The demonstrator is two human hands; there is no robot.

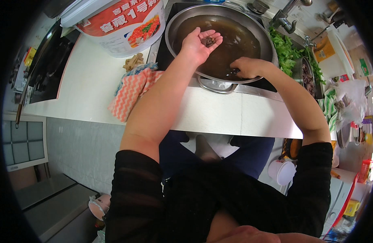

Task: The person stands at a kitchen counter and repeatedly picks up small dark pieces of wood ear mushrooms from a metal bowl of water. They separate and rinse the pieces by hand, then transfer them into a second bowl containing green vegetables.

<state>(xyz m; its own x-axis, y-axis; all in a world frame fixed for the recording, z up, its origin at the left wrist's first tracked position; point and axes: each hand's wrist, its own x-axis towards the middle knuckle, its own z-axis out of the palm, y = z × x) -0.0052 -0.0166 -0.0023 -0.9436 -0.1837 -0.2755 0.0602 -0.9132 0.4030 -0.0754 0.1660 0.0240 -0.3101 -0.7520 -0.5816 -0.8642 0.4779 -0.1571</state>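
A wide stainless steel pan with loop handles (pixel 273 53) holds murky brown liquid (pixel 235 33). Over its left part, my left hand (pixel 196 45) is turned palm up, fingers curled into a cup. A small heap of dark brown pieces (pixel 209 42) lies in that palm; I cannot tell exactly what they are. My right hand (pixel 248 67) reaches down at the pan's near right side, fingertips at or under the liquid. Something dark shows beside those fingertips, and the liquid hides whether they grip it.
A large white plastic bucket (pixel 122 42) stands left of the pan, with an orange-and-white cloth (pixel 128 97) near my left forearm. Right of the pan are leafy greens (pixel 283 50), a metal pot (pixel 297 68) of dark pieces, and a faucet (pixel 283 21). The counter edge (pixel 210 129) runs before me.
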